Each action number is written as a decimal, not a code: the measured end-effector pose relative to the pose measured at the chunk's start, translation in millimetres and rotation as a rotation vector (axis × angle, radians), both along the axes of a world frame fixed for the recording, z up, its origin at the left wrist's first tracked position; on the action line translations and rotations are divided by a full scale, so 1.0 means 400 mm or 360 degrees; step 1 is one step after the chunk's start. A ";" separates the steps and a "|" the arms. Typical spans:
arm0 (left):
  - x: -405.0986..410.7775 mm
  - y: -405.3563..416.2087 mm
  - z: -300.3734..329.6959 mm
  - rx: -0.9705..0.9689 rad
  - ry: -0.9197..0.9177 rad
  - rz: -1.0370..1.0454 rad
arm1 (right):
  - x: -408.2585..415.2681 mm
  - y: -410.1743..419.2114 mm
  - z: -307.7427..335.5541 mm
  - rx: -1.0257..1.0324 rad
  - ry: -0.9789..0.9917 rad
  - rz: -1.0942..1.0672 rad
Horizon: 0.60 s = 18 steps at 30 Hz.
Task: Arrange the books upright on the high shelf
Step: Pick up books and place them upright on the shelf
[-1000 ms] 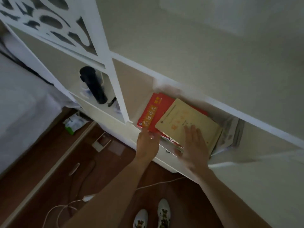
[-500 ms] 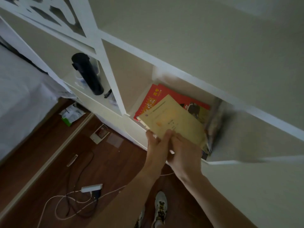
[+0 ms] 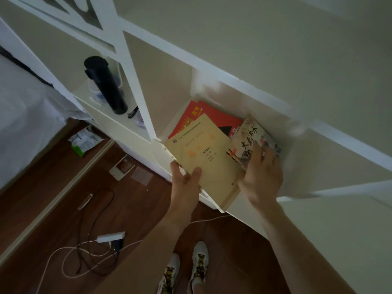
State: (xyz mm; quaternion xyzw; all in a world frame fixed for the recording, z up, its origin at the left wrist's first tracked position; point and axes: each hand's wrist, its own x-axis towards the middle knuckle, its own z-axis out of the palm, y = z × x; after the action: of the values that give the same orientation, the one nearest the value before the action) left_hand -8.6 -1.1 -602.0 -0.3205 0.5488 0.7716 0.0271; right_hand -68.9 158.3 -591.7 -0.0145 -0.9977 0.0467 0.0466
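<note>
In the white shelf (image 3: 212, 66) compartment, the left hand (image 3: 185, 183) grips the near corner of a tan book (image 3: 203, 158), thumb on its cover, the book jutting out over the shelf's front edge and lying over a red book (image 3: 214, 117) farther in. To its right, the right hand (image 3: 262, 172) holds a patterned book (image 3: 250, 134) with large dark characters (tilted, not upright). A black flask (image 3: 106, 85) stands in the compartment to the left, and below lie a wooden floor (image 3: 42, 209), a white power strip (image 3: 110, 237) with tangled cables and two white shoes (image 3: 184, 270).
</note>
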 end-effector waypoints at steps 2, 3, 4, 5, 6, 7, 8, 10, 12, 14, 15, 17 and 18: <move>0.000 -0.001 0.001 0.0028 0.0013 0.0000 | -0.023 0.006 0.008 0.0083 -0.0124 -0.0002; 0.000 -0.002 0.001 0.0034 0.0025 -0.0006 | -0.029 0.011 0.011 0.0100 -0.0140 -0.0016; -0.001 -0.003 0.003 0.0035 0.0033 -0.0010 | -0.033 0.014 0.016 0.0101 -0.0129 -0.0034; -0.003 -0.005 0.004 0.0044 0.0040 -0.0012 | -0.033 0.015 0.023 0.0084 -0.0098 -0.0042; -0.006 -0.007 0.005 0.0041 0.0045 -0.0025 | -0.028 0.011 0.032 0.0041 -0.0035 -0.0021; -0.014 -0.010 0.001 0.0017 0.0041 -0.0049 | -0.020 0.003 0.038 -0.0005 0.0064 0.0028; -0.025 -0.013 0.006 -0.0019 0.0037 -0.0075 | -0.008 -0.010 0.044 -0.0022 0.0174 0.0092; -0.061 -0.016 0.010 -0.0225 0.0009 -0.0098 | 0.021 -0.056 0.049 0.0028 0.0272 0.0226; -0.097 -0.016 0.014 -0.0677 -0.0090 -0.0105 | 0.045 -0.099 0.038 -0.0021 0.0200 0.0317; -0.102 -0.004 0.035 -0.0973 -0.0144 -0.0031 | 0.054 -0.120 0.024 -0.0161 0.0134 0.0333; -0.092 0.005 0.043 -0.1032 -0.0115 -0.0031 | 0.054 -0.123 0.021 -0.0228 0.0115 0.0328; -0.068 0.026 0.046 -0.1001 -0.0028 -0.0117 | 0.052 -0.117 0.010 -0.0346 0.0101 0.0304; -0.057 0.037 0.047 -0.0915 -0.0003 -0.0138 | 0.049 -0.111 0.007 -0.0371 0.0088 0.0289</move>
State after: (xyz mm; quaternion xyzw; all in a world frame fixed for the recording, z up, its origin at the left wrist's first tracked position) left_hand -31.5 13.6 -583.2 -0.2921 0.7583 0.5820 -0.0313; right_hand -49.2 113.7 -588.8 0.0719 -0.9811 0.1666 0.0676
